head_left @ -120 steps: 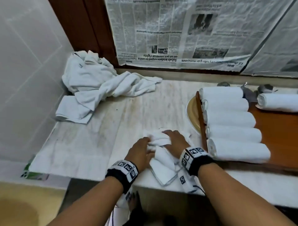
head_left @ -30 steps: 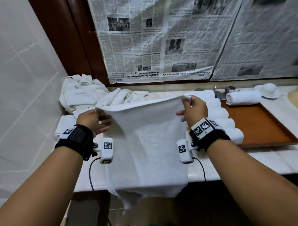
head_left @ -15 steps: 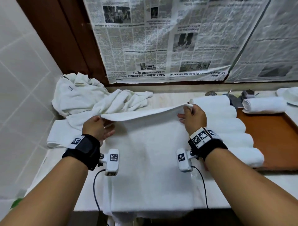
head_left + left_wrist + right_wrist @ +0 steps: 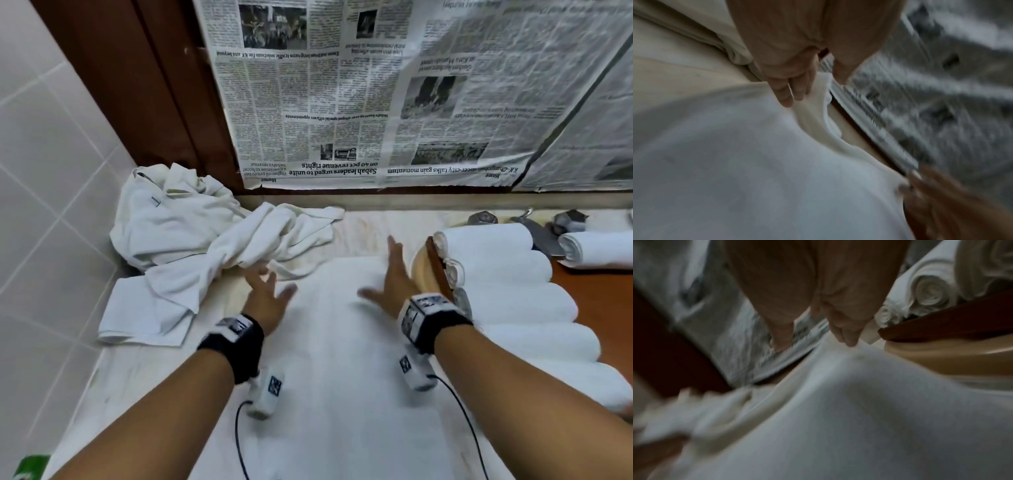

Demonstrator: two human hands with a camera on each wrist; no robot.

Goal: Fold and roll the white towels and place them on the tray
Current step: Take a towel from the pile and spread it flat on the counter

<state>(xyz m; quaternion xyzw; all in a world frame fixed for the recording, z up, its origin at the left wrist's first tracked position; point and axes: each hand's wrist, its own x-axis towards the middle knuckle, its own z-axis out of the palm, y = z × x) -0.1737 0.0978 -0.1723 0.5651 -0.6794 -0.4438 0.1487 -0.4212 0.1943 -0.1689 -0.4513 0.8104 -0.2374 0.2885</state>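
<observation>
A white towel (image 4: 335,370) lies spread flat on the marble counter in front of me. My left hand (image 4: 267,294) hovers over its far left corner with fingers spread. My right hand (image 4: 390,281) is over its far right part, fingers also straight and spread, holding nothing. In the left wrist view the left hand (image 4: 791,87) has straight fingers just above the towel (image 4: 756,162). The right wrist view shows the right hand (image 4: 844,332) with fingertips at the towel (image 4: 859,410). Several rolled white towels (image 4: 507,291) lie in a row on the brown wooden tray (image 4: 596,294).
A heap of loose white towels (image 4: 191,240) sits at the back left against the tiled wall. A tan plate (image 4: 419,267) lies beside the tray's left edge. One more rolled towel (image 4: 599,248) lies at the tray's far end. Newspaper (image 4: 376,96) covers the back wall.
Both hands have let go of the towel's far edge and opened. The towel, held up a moment ago, now lies flat on the counter.
</observation>
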